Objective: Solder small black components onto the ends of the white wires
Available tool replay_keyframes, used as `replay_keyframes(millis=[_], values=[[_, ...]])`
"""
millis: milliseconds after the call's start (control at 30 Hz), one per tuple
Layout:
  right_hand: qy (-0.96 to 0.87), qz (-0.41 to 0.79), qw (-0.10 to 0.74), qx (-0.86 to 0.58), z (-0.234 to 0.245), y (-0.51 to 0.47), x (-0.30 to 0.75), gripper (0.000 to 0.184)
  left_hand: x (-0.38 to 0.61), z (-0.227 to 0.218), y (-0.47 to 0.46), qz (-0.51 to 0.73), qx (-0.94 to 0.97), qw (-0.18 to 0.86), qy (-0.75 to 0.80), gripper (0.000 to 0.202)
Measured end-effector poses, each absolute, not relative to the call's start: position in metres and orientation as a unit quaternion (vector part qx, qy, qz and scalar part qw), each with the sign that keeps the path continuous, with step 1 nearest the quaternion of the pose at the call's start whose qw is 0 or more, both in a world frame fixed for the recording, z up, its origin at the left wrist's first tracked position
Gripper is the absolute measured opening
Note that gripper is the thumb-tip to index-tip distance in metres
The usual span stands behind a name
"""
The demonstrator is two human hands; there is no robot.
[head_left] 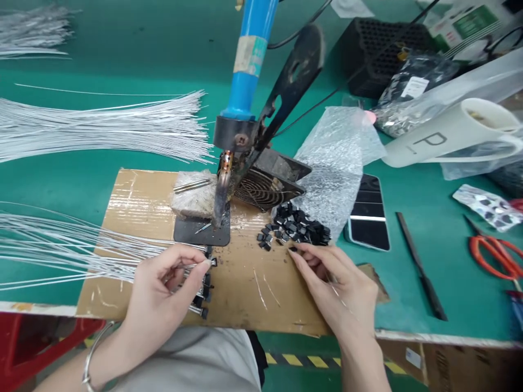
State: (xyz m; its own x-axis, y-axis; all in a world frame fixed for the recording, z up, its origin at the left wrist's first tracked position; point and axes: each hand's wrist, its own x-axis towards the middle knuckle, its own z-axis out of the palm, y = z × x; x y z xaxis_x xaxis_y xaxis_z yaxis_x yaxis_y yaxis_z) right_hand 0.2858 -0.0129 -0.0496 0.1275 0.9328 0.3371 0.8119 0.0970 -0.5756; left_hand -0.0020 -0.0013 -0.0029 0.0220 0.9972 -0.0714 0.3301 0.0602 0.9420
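Observation:
My left hand is closed in a pinch on a white wire whose end carries a small black connector. Under and beside those fingers lie several more white wires tipped with black connectors. Between the thumb and forefinger of my right hand is a small black piece, close to a pile of little black connectors. A thin strand of solder wire passes through the right hand. Above and between both hands, a blue-handled soldering iron is clamped with its tip pointing down.
Cardboard covers the work area. Around it are a bundle of white wires, a small fan, bubble wrap, a phone, a file, red-handled scissors and a white mug.

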Motion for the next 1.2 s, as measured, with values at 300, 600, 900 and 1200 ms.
replay_keyframes(millis=[300, 600, 900, 1200], values=[[-0.5, 0.139, 0.39, -0.761, -0.046, -0.02, 0.267, 0.027, -0.004, -0.001, -0.001, 0.372, 0.578, 0.424, 0.59, 0.01], [-0.383, 0.319, 0.56, -0.662, -0.024, -0.013, 0.191, 0.009, -0.002, 0.005, 0.003, 0.35, 0.593, 0.407, 0.6, 0.013], [-0.33, 0.481, 0.554, -0.594, -0.016, -0.009, 0.166, 0.004, -0.001, 0.016, 0.012, 0.36, 0.576, 0.438, 0.589, 0.011], [-0.315, 0.512, 0.568, -0.563, -0.013, -0.01, 0.154, 0.006, 0.004, 0.024, 0.019, 0.372, 0.55, 0.487, 0.568, 0.013]])
